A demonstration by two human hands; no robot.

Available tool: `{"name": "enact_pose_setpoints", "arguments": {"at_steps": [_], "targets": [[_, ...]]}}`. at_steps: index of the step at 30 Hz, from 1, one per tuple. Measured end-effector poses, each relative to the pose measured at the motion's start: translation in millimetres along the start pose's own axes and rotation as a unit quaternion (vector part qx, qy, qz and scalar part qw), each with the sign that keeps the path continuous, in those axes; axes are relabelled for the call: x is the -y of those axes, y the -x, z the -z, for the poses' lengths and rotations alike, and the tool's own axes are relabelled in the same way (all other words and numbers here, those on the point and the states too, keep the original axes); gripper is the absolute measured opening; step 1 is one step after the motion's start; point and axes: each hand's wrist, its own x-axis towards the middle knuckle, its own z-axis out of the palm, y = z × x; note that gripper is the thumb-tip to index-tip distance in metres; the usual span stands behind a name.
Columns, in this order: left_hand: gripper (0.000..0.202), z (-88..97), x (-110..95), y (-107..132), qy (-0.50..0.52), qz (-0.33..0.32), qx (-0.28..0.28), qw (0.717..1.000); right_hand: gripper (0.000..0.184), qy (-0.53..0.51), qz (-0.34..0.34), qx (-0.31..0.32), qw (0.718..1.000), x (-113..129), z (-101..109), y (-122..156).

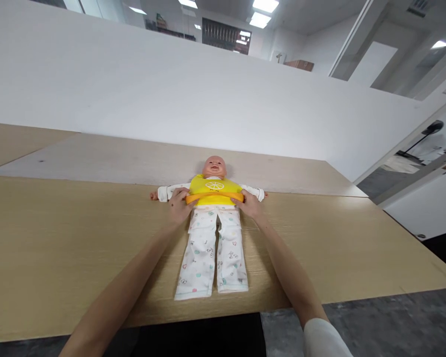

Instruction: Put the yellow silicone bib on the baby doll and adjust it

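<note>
A baby doll point(214, 165) lies on its back on the wooden table, head away from me and arms stretched out sideways. It wears white printed pajama pants point(200, 253) and a white long-sleeved top. Across its chest lies a yellow bib point(208, 185) with a white citrus-slice print and an orange pocket rim along the lower part. My left hand point(180, 204) pinches the left end of that rim. At the opposite end, my right hand point(250, 203) grips the rim between thumb and fingers.
The light wooden table point(78, 238) spreads to both sides, its front edge close to my body. Behind it rises a white partition wall point(152, 94) with glass above. Grey floor point(394, 322) shows at the lower right, beyond the table's edge.
</note>
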Motion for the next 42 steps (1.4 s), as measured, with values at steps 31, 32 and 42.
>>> {"name": "enact_pose_setpoints", "arguments": {"at_steps": [31,32,42], "targets": [[0.031,2.8,-1,7,0.193,0.125,0.056,0.972,0.065,-0.361,0.026,0.17,0.917,-19,-7,2],[0.032,2.0,-1,7,0.198,0.132,0.051,0.97,0.064,-0.355,0.028,0.166,0.919,-19,-6,2],[0.046,-3.3,2,8,0.205,0.182,0.029,0.961,0.069,-0.277,-0.003,0.159,0.948,-12,0,6]]}}
